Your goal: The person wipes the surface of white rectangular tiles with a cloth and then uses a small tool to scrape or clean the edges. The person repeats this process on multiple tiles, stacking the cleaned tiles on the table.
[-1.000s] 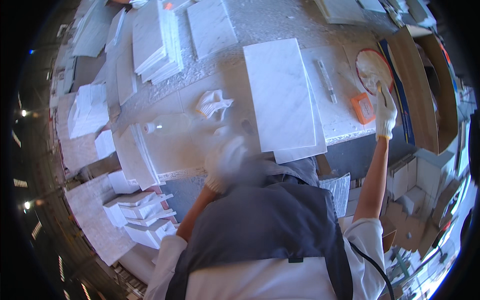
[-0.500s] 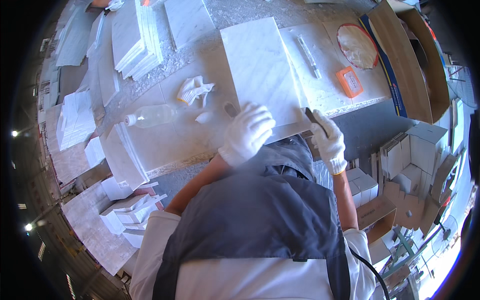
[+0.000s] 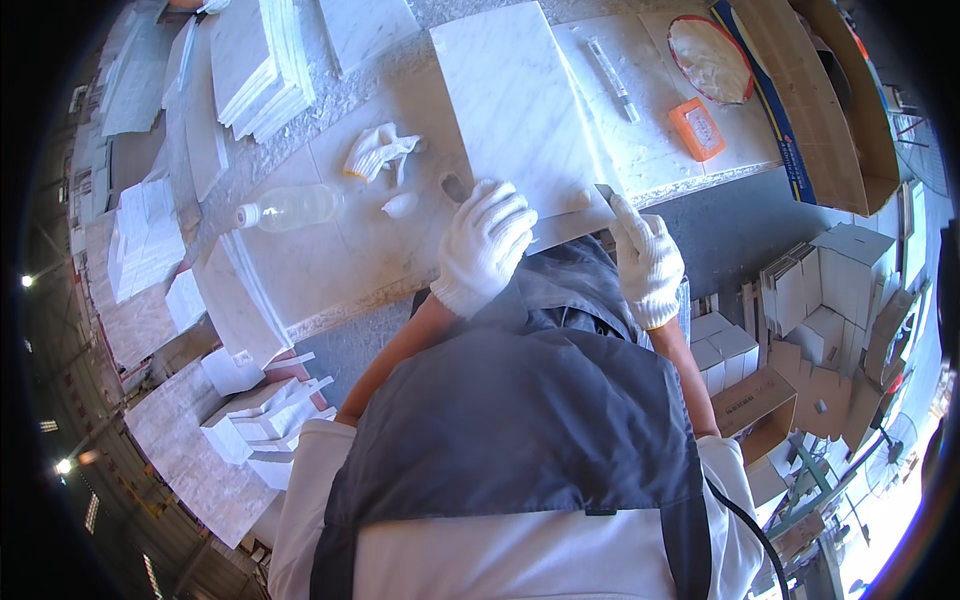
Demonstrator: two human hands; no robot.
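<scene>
Both hands wear white knit gloves. A white, grey-veined marble tile lies on the work table before me. At the tile's near left corner is my left hand, its fingers stretched close together over the edge and gripping nothing I can see. My right hand is closed round a small dark flat tool, whose tip points at the tile's near right corner; its kind is unclear. Beside my left fingers lies a small grey-brown piece. A small pale lump sits near the tool's tip.
Left on the table are a clear bottle, a crumpled glove and stacked tiles. Toward the right lie a marker-like stick, an orange box, a red-rimmed round of white powder and a cardboard box.
My right hand has turned and shifted slightly left, bringing the tool's tip to the tile's near corner. My left hand has moved slightly, staying at the left corner. The whole view has shifted a little.
</scene>
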